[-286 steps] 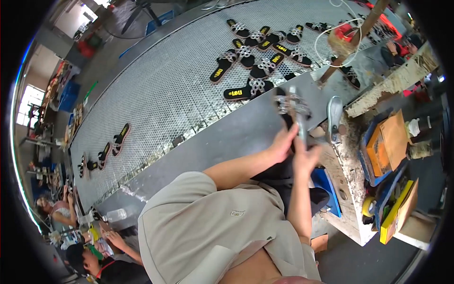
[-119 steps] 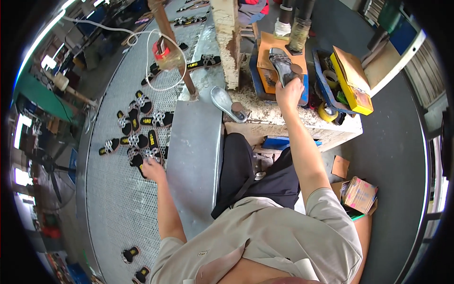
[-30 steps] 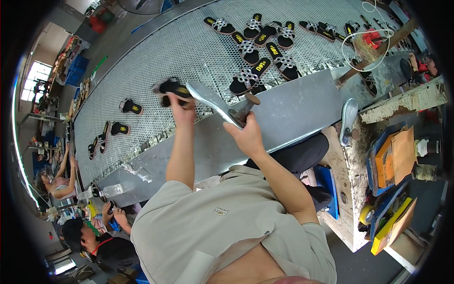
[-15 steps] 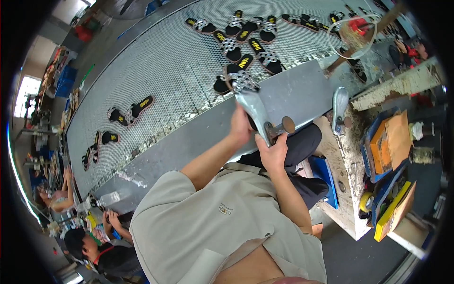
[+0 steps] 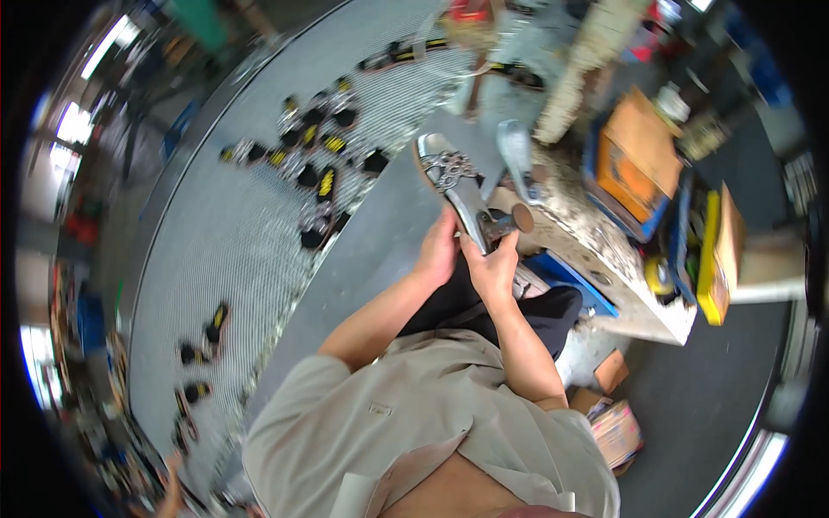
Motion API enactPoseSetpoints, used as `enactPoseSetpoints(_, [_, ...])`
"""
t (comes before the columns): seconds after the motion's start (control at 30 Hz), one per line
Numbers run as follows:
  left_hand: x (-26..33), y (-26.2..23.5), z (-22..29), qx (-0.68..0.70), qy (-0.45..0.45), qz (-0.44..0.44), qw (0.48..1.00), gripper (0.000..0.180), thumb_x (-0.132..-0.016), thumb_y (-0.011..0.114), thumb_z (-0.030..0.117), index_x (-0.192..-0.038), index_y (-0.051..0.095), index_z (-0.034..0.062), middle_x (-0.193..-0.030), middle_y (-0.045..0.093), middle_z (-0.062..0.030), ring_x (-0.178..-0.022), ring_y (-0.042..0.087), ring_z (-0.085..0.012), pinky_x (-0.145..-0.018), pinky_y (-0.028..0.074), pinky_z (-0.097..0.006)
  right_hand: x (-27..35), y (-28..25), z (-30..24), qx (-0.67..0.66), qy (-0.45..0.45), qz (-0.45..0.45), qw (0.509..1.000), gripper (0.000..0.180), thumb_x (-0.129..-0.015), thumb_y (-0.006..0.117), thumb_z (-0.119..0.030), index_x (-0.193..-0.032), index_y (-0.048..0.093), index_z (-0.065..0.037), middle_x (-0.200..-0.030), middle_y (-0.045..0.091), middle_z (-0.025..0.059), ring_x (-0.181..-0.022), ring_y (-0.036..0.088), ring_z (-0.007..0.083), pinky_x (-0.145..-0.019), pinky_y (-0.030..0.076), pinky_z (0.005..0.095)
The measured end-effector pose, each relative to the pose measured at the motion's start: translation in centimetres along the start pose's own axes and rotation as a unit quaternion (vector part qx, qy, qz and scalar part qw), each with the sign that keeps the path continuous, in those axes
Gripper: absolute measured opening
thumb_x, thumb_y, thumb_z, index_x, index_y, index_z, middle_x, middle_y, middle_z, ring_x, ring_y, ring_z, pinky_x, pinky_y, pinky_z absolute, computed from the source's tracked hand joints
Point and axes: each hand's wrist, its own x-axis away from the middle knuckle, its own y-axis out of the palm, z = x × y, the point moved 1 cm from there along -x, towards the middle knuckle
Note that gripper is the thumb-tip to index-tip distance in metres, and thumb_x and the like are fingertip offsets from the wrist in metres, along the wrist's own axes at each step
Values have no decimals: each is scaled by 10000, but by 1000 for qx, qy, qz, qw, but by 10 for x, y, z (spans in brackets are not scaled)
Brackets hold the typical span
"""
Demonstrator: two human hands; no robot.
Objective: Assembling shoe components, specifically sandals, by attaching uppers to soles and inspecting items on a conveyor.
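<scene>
Head view: left hand (image 5: 438,250) and right hand (image 5: 494,266) both grip a silver sandal (image 5: 455,186) beside orange box (image 5: 635,155).

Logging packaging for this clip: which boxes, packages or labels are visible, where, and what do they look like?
Orange cardboard box: on the bench at right, flat, rectangular.
Yellow box: right of the bench, on edge, thin.
Small brown carton: on the floor at lower right.
Printed multicoloured package: on the floor just below it.

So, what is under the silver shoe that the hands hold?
Under the silver shoe lies the grey table edge. Both hands, left and right, cover its heel end, so what lies beneath there stays hidden.
</scene>
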Motion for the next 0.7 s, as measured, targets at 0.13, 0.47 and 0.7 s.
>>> enactPoseSetpoints(0.13, [-70,-23,83,-360,142,62,920,563,-1104,570,390,-1535,519,31,-1479,588,-176,-1326,576,-269,-1136,440,-431,-64,-71,-10,63,35,108,992,629,-852,837,-289,-1248,521,83,-1128,711,312,-1069,714,436,-934,545,463])
enactPoseSetpoints(0.47, [-194,-210,241,-828,179,203,491,538,-969,523,60,-1482,516,-103,-1441,555,-333,-1304,559,-482,-1124,460,-510,-255,-204,71,385,-112,396,826,434,-829,803,-243,-1000,549,64,-993,627,295,-1101,584,496,-1133,379,571])
enactPoseSetpoints(0.7, [-213,-221,259,-880,164,198,399,551,-958,541,56,-1506,540,1,-1457,554,-280,-1270,589,-441,-1078,500,-493,-313,-206,64,446,-21,423,789,581,-809,859,-389,-1040,600,77,-1110,660,313,-1379,459,551,-1229,283,585])
